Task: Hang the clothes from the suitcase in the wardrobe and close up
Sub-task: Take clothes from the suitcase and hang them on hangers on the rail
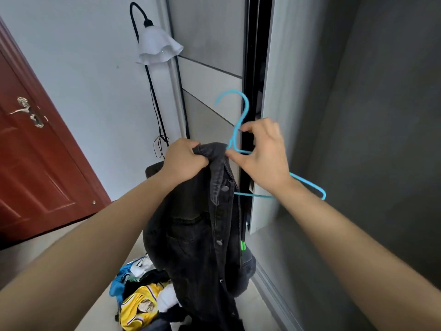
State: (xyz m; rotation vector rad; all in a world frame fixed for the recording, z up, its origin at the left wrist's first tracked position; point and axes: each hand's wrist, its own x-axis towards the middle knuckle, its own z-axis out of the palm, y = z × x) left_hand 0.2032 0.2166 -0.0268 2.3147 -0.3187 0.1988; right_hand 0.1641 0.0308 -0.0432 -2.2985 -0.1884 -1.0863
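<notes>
Bare forearms run in from 7 and 5 o'clock on my feed and meet near the centre, where the left hand (pixel 183 161) and the right hand (pixel 265 154) work side by side. Between them hangs the jacket (pixel 198 230), black washed denim with metal snap buttons down its front placket and a chest pocket. It falls limp from the centre toward 6 o'clock, its hem reaching the heap of clothes (pixel 140 299) on the floor at 7 o'clock, where I can pick out blue, white and a yellow jersey. The left hand is fisted knuckles-up, gripping a bunched fold of the collar. The right hand is curled round the hanger (pixel 241 108), a thin sky-blue one, its thumb and forefinger closing where the neck meets the shoulders and its thumb tip touching the collar. The hook rises toward 12 o'clock. One shoulder slants behind the right wrist toward 4 o'clock, and the other end is hidden in the jacket. Just behind the hands stands the wardrobe (pixel 210 44), grey panelled, with a dark vertical gap beside its sliding door. At 11 o'clock I see a floor lamp (pixel 157 46) with a white shade, and at 9 o'clock a red door (pixel 35 163) with a metal handle (pixel 28 112).
</notes>
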